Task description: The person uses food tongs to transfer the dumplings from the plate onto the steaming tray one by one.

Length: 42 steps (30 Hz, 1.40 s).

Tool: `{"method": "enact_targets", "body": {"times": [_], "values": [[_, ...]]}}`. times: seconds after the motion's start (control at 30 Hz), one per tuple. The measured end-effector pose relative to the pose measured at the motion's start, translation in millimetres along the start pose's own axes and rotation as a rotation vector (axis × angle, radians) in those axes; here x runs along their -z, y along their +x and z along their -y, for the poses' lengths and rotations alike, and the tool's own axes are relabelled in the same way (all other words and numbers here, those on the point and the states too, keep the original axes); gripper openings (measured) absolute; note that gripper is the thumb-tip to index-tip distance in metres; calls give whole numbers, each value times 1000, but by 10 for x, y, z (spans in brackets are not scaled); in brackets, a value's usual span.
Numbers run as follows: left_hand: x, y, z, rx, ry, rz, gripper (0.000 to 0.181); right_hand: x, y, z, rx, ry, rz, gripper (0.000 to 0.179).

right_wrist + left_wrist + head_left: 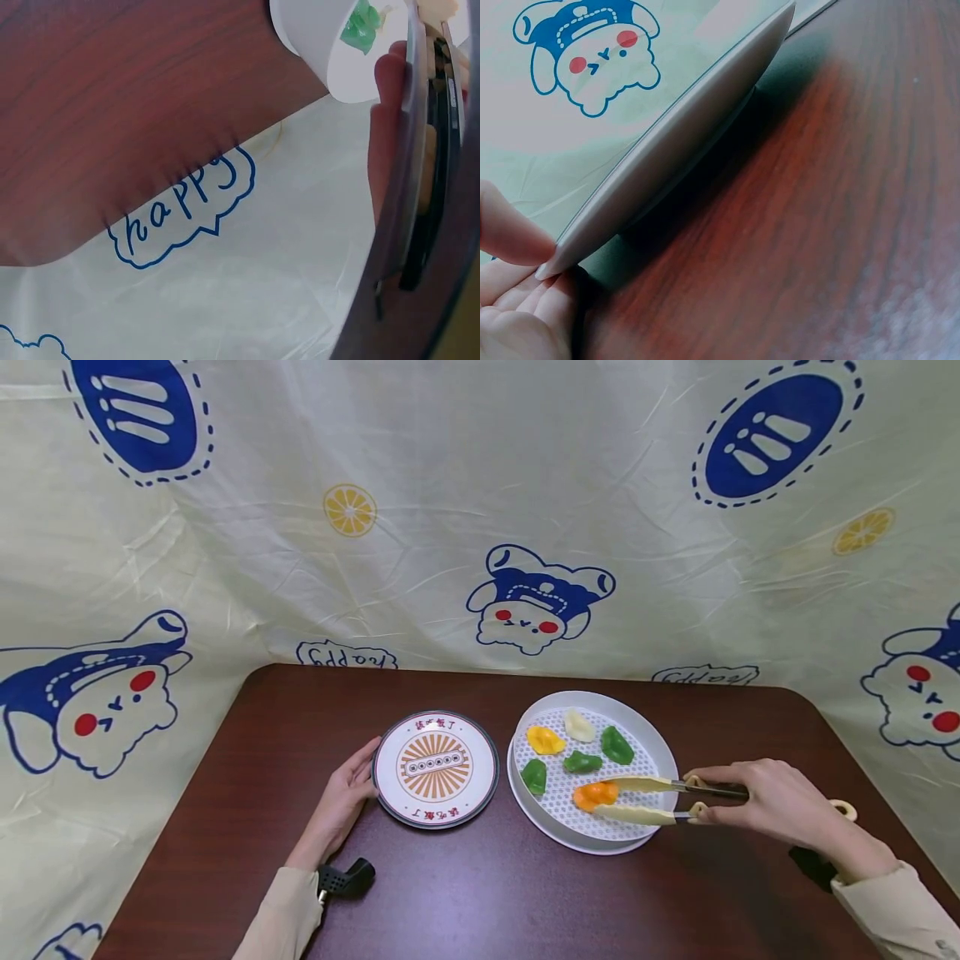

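Observation:
At the left of the table, my left hand pinches the rim of a round white plate with an orange sunburst print. The left wrist view shows the thumb above the rim and fingers below. My right hand grips cream-tipped tongs over a white steamer tray with a perforated base. The tongs' tips lie on either side of an orange dumpling-like piece; whether it is lifted I cannot tell. Around it lie a yellow piece, a white piece and several green pieces.
The dark wooden table has its far edge just behind the plate and tray. A pale printed cloth hangs behind it. The plate and tray stand side by side with a narrow gap. A black wrist device sits on the left wrist.

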<state>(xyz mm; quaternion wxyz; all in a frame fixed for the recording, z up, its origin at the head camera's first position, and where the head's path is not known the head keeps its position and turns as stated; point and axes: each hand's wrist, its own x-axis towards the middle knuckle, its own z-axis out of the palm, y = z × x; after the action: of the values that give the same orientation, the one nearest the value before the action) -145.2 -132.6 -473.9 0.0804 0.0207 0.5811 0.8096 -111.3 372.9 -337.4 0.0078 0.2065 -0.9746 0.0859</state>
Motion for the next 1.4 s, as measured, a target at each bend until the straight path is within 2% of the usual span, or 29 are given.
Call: {"method": "enact_targets", "body": {"times": [0.17, 0.33, 0.67, 0.9, 1.17, 1.4], "values": [[-6, 5, 1, 0, 5, -4, 78, 52, 52, -27, 54, -40, 8, 49], [-12, 10, 0, 2, 0, -4, 78, 90, 92, -37, 63, -64, 24, 49], [-18, 24, 5, -14, -5, 18, 78, 176, 177, -16, 53, -97, 83, 48], [-15, 26, 5, -16, -18, 26, 77, 189, 146, 11, 2, -100, 98, 55], [-6, 8, 9, -22, -15, 24, 77, 205, 39, 72, -9, -63, 24, 64], [-2, -3, 19, -25, 0, 12, 78, 179, 13, 331, -43, 18, -101, 74]]}}
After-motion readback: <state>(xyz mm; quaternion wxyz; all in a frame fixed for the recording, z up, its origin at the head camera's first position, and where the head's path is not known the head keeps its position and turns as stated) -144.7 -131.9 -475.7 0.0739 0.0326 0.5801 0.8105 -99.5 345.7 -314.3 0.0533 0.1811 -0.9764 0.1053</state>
